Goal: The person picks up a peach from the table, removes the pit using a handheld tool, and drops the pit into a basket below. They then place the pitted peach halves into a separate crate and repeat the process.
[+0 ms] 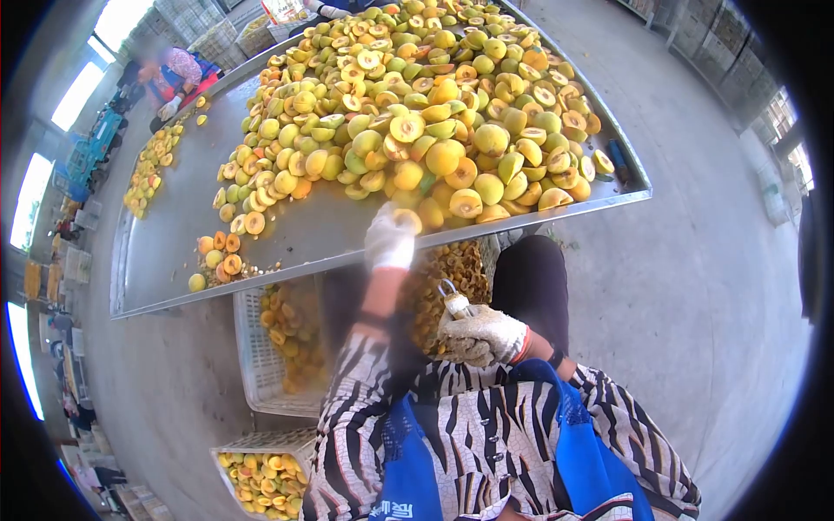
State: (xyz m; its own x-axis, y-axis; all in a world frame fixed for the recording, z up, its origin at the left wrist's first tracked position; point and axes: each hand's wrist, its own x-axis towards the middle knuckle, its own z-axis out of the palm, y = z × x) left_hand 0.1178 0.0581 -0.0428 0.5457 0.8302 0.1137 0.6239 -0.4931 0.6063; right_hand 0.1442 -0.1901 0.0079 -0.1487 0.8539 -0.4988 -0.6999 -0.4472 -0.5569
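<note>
My left hand (pixel 390 239), in a white glove, reaches over the near edge of the metal table (pixel 321 227). Its fingers are closed around a halved apricot (pixel 407 220) at the front of the fruit pile; motion blurs them a little. Closer to my body, my gloved right hand (pixel 484 338) grips a pitting tool (pixel 454 301) with a light-coloured handle. The tool's metal loop points up and away from me. Many apricot halves (pixel 439 156), yellow to green, are heaped on the table, some with the cut side up.
Below the table edge, a container of brown pits (pixel 456 273) sits between my knees. To its left stand a white crate of fruit (pixel 249 352) and another fruit-filled crate (pixel 304 441). A dark-handled object (pixel 618 160) lies in the table's right corner. A co-worker (pixel 178 74) sits at the far left.
</note>
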